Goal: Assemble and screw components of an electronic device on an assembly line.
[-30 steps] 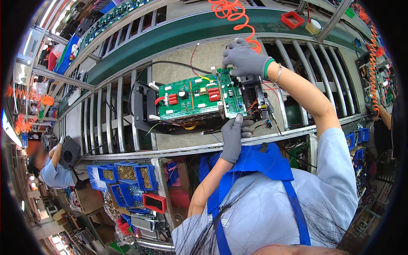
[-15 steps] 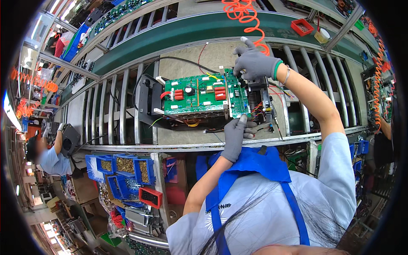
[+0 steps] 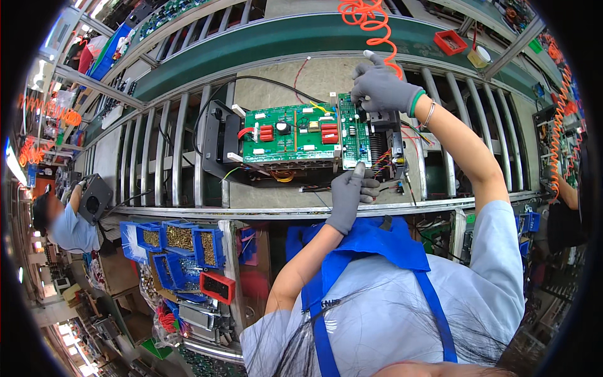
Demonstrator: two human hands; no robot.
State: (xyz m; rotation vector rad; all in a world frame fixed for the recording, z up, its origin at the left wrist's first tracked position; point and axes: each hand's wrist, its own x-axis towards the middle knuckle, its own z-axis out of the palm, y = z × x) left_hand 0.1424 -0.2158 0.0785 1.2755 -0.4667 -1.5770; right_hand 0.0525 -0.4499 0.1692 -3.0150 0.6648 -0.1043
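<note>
Left hand [image 3: 352, 198] touches narrow board [image 3: 353, 141]; right hand [image 3: 388, 89] arches, 1 finger raised; cannot tell whether fingers grip.

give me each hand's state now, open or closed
Left hand: thumb at near end of narrow green board; grip unclear.
Right hand: at the board's far end, one finger extended; grip unclear.

The hands [image 3: 384, 88] wear grey fabric gloves [image 3: 347, 200], the right one with a green cuff [image 3: 416, 102]. The rectangular circuit board [image 3: 295, 139] is green with red blocks [image 3: 329, 133]; the cloth apron [image 3: 370, 245] is blue.
</note>
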